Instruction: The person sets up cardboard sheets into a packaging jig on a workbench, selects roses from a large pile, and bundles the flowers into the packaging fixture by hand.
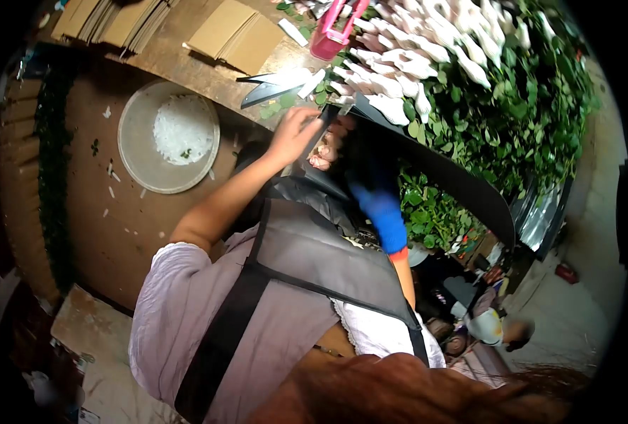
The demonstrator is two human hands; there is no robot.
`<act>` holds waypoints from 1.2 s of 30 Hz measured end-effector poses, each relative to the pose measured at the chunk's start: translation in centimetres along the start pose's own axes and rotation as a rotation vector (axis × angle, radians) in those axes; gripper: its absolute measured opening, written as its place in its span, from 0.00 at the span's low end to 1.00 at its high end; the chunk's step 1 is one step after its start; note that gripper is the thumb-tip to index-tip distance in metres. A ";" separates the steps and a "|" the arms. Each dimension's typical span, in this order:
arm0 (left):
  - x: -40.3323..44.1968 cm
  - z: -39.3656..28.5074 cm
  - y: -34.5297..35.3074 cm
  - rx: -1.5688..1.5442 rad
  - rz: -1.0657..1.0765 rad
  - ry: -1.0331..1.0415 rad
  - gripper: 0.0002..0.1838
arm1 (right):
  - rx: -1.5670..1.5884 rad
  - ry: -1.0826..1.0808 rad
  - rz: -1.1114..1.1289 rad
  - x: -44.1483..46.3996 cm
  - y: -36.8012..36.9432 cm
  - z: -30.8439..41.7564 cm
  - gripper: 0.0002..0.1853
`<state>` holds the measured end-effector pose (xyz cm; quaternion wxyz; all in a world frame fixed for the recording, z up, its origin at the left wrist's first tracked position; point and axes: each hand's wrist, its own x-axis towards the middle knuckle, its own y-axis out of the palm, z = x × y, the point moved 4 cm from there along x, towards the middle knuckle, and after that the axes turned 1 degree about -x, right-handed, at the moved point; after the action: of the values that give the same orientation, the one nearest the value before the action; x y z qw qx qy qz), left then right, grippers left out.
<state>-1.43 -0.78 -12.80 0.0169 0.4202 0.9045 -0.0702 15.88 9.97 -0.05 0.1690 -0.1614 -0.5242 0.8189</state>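
Observation:
My left hand (296,134) is bare, its fingers apart, with the fingertips at the edge of a dark strip (322,132) by the table edge. Just right of it, pale pink rose heads (322,155) show in the shadow below the table. My right hand (379,206) wears a blue glove, lower and to the right of the roses; it is blurred, and its fingers are lost in the dark. A long black sheet (462,185) curves away to the right above the glove.
Many white-sleeved flower heads (406,49) with green leaves (512,120) lie at the upper right. A pink holder (330,35), cardboard sheets (232,35) and black-and-white strips (277,88) rest on the table (169,56). A round tub (133,138) stands at left. Another person (487,326) is at lower right.

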 end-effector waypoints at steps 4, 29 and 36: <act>-2.8 1.9 -3.2 -0.229 -0.065 -0.207 0.14 | 0.324 0.178 0.287 -1.8 -0.2 3.3 0.26; 0.3 -1.4 -0.2 0.144 0.292 0.003 0.34 | 0.049 0.424 0.419 6.7 2.5 1.2 0.26; 0.5 -2.1 -0.2 0.229 0.318 0.027 0.32 | 0.060 0.303 0.244 7.0 2.9 0.9 0.23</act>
<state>-1.83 -0.20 -10.74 -0.0324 0.5580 0.8130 -0.1632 8.90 11.23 -2.98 0.1500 -0.3400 -0.4446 0.8150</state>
